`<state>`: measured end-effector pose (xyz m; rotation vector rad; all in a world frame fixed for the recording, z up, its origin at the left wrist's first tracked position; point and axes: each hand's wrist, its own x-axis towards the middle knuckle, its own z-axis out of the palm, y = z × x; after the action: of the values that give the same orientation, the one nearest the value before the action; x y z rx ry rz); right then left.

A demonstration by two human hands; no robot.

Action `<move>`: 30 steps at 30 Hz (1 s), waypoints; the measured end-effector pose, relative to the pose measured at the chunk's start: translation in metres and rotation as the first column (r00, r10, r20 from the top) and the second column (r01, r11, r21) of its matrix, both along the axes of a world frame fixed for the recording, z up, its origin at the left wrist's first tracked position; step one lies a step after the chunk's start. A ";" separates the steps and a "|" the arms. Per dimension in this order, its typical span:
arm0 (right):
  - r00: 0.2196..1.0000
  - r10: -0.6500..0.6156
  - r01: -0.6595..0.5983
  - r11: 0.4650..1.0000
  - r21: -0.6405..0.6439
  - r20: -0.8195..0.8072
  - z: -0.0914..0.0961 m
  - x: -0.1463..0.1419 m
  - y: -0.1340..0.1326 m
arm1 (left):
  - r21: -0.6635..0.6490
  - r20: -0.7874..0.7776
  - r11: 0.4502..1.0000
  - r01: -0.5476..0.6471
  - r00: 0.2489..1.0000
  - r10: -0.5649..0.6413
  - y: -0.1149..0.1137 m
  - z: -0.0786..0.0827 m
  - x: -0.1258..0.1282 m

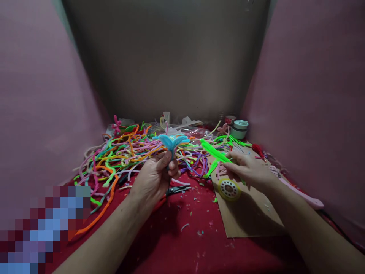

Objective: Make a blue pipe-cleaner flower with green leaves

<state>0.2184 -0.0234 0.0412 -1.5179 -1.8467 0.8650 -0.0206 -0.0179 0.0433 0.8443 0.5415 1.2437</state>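
Note:
My left hand (155, 176) is closed round the stem of a light blue pipe-cleaner flower (171, 142), holding it upright above the red table. My right hand (246, 169) pinches a bright green pipe-cleaner leaf (213, 152) that points up and left toward the flower, a short gap apart. Below the right hand lies a yellow-rimmed tape roll (229, 189) on a sheet of brown cardboard (251, 217).
A tangled heap of coloured pipe cleaners (125, 156) covers the back left of the red table (188, 243). Scissors (175, 190) lie under my left hand. A pale green round tin (238, 128) stands at the back right. Pink walls close in on both sides.

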 end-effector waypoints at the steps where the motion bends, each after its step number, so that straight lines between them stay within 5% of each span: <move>1: 0.998 -0.049 0.047 0.998 -0.045 -0.034 0.001 -0.004 0.005 | 0.005 0.002 1.000 0.002 1.000 -0.002 0.000 0.000 0.000; 4: 0.991 -0.127 0.128 0.992 -0.014 0.053 -0.001 -0.018 0.020 | 0.012 0.006 1.000 0.004 1.000 -0.004 0.000 0.000 0.001; 7: 0.945 -0.202 0.139 0.960 0.242 0.257 -0.008 -0.020 0.020 | 0.015 0.010 1.000 0.005 1.000 -0.006 0.000 0.000 0.000; 12: 0.810 0.083 -0.242 0.949 0.202 0.580 -0.027 0.002 -0.014 | 0.017 0.002 1.000 0.017 1.000 -0.017 -0.001 -0.002 0.001; 17: 0.801 0.139 -0.316 0.924 0.215 0.583 -0.045 0.018 -0.030 | 0.021 -0.002 0.999 0.031 1.000 -0.031 -0.002 -0.004 0.003; 21: 0.892 0.144 -0.265 0.935 0.237 0.428 -0.042 0.025 -0.025 | 0.020 -0.007 0.999 0.029 1.000 -0.029 0.001 -0.005 0.005; 25: 0.990 0.138 -0.137 0.984 0.114 -0.006 -0.034 0.029 -0.021 | 0.019 -0.017 0.999 0.048 0.999 -0.048 0.002 -0.008 0.004; 27: 0.954 0.111 -0.106 0.994 0.031 -0.280 -0.031 0.027 -0.019 | 0.015 -0.020 0.999 0.049 0.999 -0.049 0.001 -0.009 0.004; 30: 0.777 0.074 -0.130 0.990 -0.045 -0.625 -0.026 0.019 -0.016 | 0.003 -0.017 0.999 0.048 0.999 -0.048 -0.001 -0.011 0.004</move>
<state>0.2372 -0.0391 0.0150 -0.9955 -1.4085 1.3258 -0.0161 -0.0188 0.0326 0.8663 0.5297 1.1951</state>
